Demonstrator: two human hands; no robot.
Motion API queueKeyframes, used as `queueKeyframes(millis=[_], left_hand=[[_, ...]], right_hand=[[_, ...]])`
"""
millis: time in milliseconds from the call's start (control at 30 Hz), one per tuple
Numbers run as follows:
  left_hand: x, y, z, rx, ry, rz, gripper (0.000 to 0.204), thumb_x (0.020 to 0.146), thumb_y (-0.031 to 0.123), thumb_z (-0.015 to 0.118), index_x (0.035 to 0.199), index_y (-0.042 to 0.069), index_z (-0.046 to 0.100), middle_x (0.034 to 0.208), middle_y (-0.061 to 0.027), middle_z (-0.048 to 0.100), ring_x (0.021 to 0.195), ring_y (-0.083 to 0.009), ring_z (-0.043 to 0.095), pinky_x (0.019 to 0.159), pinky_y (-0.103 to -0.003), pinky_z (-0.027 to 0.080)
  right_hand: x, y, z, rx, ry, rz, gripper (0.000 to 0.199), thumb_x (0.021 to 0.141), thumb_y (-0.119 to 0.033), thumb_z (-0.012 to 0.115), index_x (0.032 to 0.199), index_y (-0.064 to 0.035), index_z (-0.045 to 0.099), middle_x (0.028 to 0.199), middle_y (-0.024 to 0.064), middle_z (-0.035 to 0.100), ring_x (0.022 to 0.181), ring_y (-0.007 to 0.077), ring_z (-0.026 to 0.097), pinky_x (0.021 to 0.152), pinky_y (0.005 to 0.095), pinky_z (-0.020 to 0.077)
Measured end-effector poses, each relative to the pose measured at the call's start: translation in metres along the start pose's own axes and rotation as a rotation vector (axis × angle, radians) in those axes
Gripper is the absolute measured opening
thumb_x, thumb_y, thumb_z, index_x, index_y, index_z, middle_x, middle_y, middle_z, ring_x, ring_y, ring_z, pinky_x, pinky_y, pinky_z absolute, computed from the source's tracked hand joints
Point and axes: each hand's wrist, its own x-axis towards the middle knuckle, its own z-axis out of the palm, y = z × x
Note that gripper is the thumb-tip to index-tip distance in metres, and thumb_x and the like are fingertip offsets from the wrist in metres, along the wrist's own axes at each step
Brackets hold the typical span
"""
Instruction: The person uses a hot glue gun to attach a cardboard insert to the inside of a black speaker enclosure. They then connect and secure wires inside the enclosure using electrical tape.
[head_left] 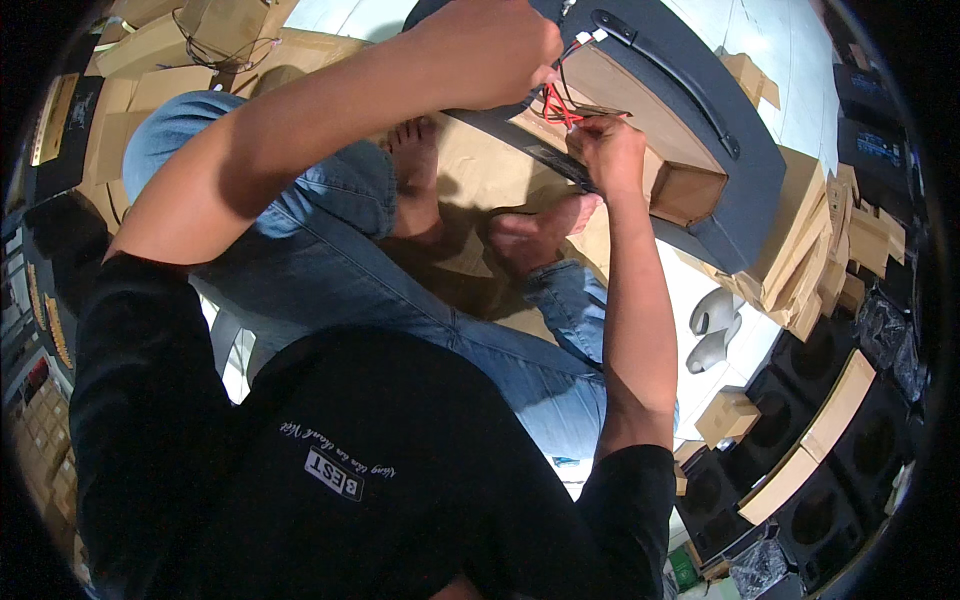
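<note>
A black speaker cabinet (pixel 745 185) lies in front of my feet, its wooden inside showing through a long opening. Red and black wires (pixel 556 104) come out over this opening, with white plug connectors (pixel 591 37) at their upper ends. My left hand (pixel 505 52) is closed above the opening, its fingertips on the red wire; the fingers are partly hidden by the back of the hand. Just right of it and lower, my right hand (pixel 610 150) pinches the lower part of the wires by the cabinet's near edge.
A black carry handle (pixel 672 70) runs along the cabinet's far side. Flattened cardboard (pixel 465 165) covers the floor beneath my bare feet. Grey slippers (pixel 712 330) lie to the right. Further right stand several black speaker boxes (pixel 775 410) and cardboard pieces (pixel 805 440). Loose cables (pixel 215 55) lie on cardboard at upper left.
</note>
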Motion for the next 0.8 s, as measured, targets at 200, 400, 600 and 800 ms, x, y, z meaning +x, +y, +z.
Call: queueKeyframes(millis=[200,400,600,800], left_hand=[[-0.011,-0.011,0.043,0.211,0.342,0.204,0.017,0.091,0.024,0.073,0.104,0.013,0.072,0.101,-0.0099,0.069,0.099,-0.034,0.069,0.085,-0.046,0.057],[-0.002,-0.009,0.049,0.223,0.238,0.219,0.03,0.087,0.023,0.075,0.114,0.011,0.068,0.102,-0.0084,0.064,0.103,-0.0307,0.066,0.091,-0.044,0.055],[-0.023,0.002,0.077,0.024,0.096,0.313,0.024,0.087,0.018,0.069,0.108,0.005,0.071,0.099,-0.0162,0.071,0.09,-0.034,0.073,0.074,-0.047,0.061],[-0.02,0.001,0.147,-0.11,-0.209,0.025,0.031,0.095,0.025,0.064,0.098,-0.006,0.067,0.087,-0.0229,0.073,0.087,-0.0422,0.073,0.078,-0.051,0.06]], right_hand=[[-0.015,0.007,-0.015,0.179,0.018,0.036,0.028,0.083,-0.015,0.085,0.106,-0.0012,0.078,0.089,0.0121,0.077,0.079,0.0168,0.075,0.075,0.0304,0.0583],[-0.025,0.027,-0.008,0.226,0.031,-0.113,0.026,0.087,-0.017,0.08,0.108,-0.0025,0.078,0.089,0.0141,0.076,0.077,0.0198,0.074,0.072,0.0328,0.0578],[-0.008,0.02,-0.011,0.238,-0.059,-0.056,0.02,0.09,-0.017,0.075,0.102,-0.0006,0.078,0.08,0.0151,0.076,0.071,0.021,0.074,0.071,0.0335,0.058],[0.0,0.022,-0.009,0.266,-0.12,0.028,0.017,0.087,-0.015,0.073,0.096,-0.0016,0.078,0.078,0.0138,0.076,0.072,0.0201,0.074,0.072,0.0326,0.0578]])
